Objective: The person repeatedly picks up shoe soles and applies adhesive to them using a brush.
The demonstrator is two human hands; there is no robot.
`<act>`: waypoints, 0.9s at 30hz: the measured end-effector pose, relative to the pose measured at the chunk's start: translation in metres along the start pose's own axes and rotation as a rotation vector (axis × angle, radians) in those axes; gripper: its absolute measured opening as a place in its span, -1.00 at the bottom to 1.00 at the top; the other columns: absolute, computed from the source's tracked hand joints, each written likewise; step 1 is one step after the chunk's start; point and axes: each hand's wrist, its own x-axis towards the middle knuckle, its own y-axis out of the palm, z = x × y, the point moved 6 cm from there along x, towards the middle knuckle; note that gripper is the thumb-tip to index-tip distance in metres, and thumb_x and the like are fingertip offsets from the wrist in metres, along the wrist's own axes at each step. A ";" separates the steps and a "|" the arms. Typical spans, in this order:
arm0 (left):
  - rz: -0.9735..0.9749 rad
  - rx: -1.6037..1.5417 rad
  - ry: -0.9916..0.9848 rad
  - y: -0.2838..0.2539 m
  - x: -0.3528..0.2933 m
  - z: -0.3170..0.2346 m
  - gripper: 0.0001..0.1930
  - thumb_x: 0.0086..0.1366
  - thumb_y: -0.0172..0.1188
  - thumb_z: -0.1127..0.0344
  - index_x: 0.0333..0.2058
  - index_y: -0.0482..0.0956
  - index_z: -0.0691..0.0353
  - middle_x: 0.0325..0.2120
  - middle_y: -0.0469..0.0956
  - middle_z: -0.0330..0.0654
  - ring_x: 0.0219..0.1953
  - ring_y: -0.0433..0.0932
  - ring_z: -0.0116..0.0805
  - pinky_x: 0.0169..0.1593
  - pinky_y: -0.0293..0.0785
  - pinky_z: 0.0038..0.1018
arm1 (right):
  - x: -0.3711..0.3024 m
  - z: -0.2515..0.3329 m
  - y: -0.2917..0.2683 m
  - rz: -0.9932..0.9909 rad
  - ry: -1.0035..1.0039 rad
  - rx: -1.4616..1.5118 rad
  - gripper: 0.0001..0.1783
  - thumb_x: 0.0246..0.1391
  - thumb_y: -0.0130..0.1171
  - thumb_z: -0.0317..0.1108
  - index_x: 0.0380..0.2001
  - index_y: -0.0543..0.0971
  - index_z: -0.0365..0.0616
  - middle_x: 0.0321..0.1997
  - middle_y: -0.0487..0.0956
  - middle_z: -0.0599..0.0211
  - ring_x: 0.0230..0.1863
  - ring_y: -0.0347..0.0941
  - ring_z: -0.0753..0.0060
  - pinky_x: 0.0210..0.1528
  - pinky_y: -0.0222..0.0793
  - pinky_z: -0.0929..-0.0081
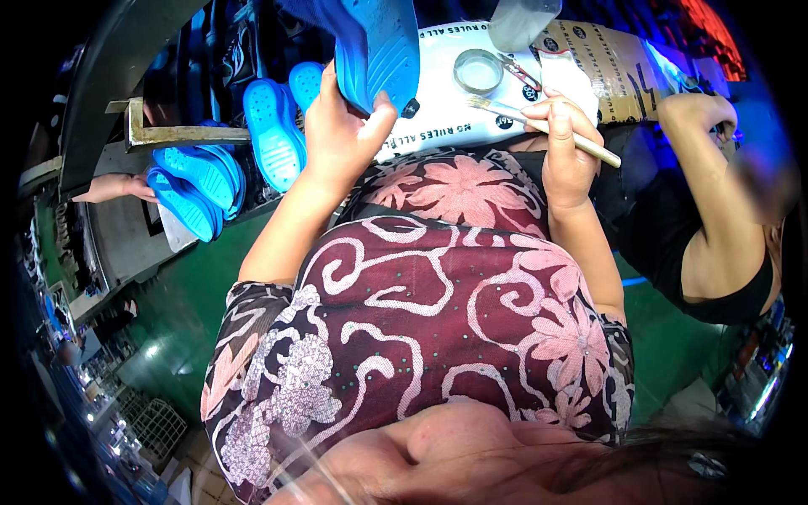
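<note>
One blue sole [391,55], seemingly ridged.

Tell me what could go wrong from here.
The brush in the right hand is close to the glass dish; a careless sweep might knock the dish.
The red tool lies beside the dish, near the right hand's fingers, so it could get bumped too.
The blue sole is held up near its lower end by the left hand alone; it might slip if that grip loosens.

Bright blue sole [391,50], cream brush handle [601,152]
</note>
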 end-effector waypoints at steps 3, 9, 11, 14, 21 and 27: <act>0.076 0.098 -0.147 0.003 0.004 0.005 -0.42 -0.04 0.18 0.37 0.00 0.25 0.39 -0.54 0.55 -0.08 -0.54 0.55 -0.38 -0.41 0.47 -0.51 | -0.003 -0.003 0.000 0.011 0.034 -0.005 -0.71 0.12 -0.07 -0.41 -0.56 0.55 -0.32 -0.61 0.52 0.31 -0.53 0.39 0.48 -0.21 0.25 0.48; 0.079 0.127 -0.050 0.006 0.003 0.000 -0.42 -0.03 0.17 0.42 0.02 0.25 0.34 -0.44 0.56 -0.05 -0.48 0.55 -0.40 -0.37 0.46 -0.53 | -0.004 -0.007 -0.001 0.034 0.146 0.039 -0.69 0.14 -0.07 -0.39 -0.56 0.55 -0.34 -0.60 0.50 0.29 -0.53 0.38 0.50 -0.31 0.27 0.56; 0.067 0.085 -0.016 0.006 0.010 -0.008 -0.42 -0.03 0.17 0.44 0.03 0.25 0.34 -0.44 0.55 -0.06 -0.48 0.55 -0.42 -0.36 0.46 -0.55 | -0.006 -0.011 -0.004 0.005 0.200 0.076 -0.67 0.16 -0.07 -0.36 -0.56 0.54 -0.35 -0.58 0.48 0.28 -0.53 0.38 0.51 -0.42 0.27 0.62; 0.088 -0.057 -0.067 0.005 0.019 -0.020 -0.46 0.01 0.17 0.45 0.01 0.25 0.36 -0.41 0.52 -0.16 -0.45 0.48 -0.51 -0.33 0.43 -0.59 | -0.006 -0.008 -0.008 -0.021 0.182 0.091 -0.67 0.16 -0.07 -0.35 -0.56 0.54 -0.34 -0.58 0.46 0.30 -0.52 0.37 0.52 -0.42 0.28 0.61; 0.363 -0.578 -0.338 -0.021 0.030 -0.051 -0.36 0.02 0.22 0.33 0.06 0.16 0.38 -0.15 0.44 -0.02 -0.14 0.46 -0.34 -0.11 0.42 -0.46 | -0.020 -0.020 -0.007 -0.078 0.250 0.121 -0.67 0.18 -0.09 -0.31 -0.52 0.50 -0.35 -0.49 0.55 0.27 -0.50 0.43 0.54 -0.33 0.35 0.62; 1.066 -0.761 -0.422 0.035 0.065 -0.128 -0.17 -0.10 0.22 0.26 0.13 0.05 0.46 -0.30 0.48 -0.01 -0.73 0.47 -0.53 -0.76 0.40 -0.68 | -0.029 -0.009 -0.025 -0.203 0.203 0.054 -0.67 0.17 -0.06 -0.31 -0.54 0.53 -0.30 -0.56 0.51 0.30 -0.52 0.40 0.55 -0.44 0.30 0.62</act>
